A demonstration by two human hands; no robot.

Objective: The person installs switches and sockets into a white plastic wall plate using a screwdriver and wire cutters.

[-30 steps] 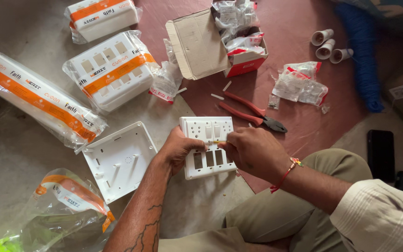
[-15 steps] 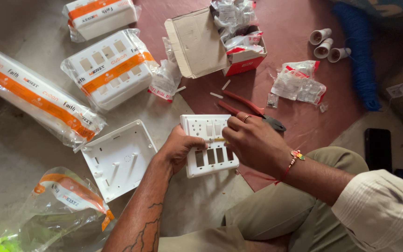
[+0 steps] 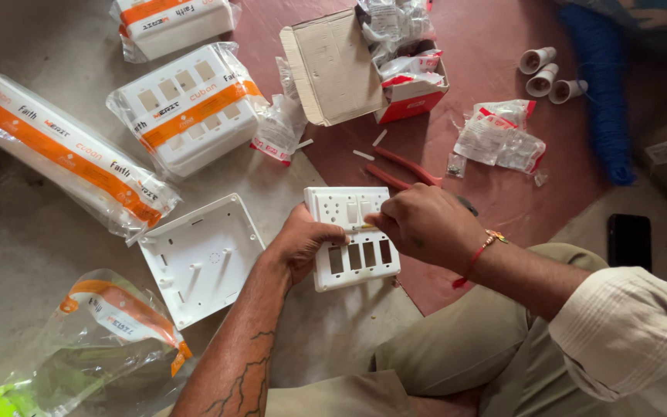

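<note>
Left hand point(image 3: 303, 243) grips white switch plate point(image 3: 353, 239) edge; right hand point(image 3: 426, 224) fingers pinch small tool, tip hidden, pliers point(image 3: 407, 171) behind partly covered

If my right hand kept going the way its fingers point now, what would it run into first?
Probably the left hand: the right hand points left across the white switch plate, which it already touches, and the left thumb lies close ahead, though depth is unclear.

Switch plate point(image 3: 353, 239): smooth white plastic, slight sheen. Wrapped plates point(image 3: 187, 104): glossy clear film. Box point(image 3: 333, 66): matt brown cardboard. Floor point(image 3: 32, 255): rough grey concrete.
</note>
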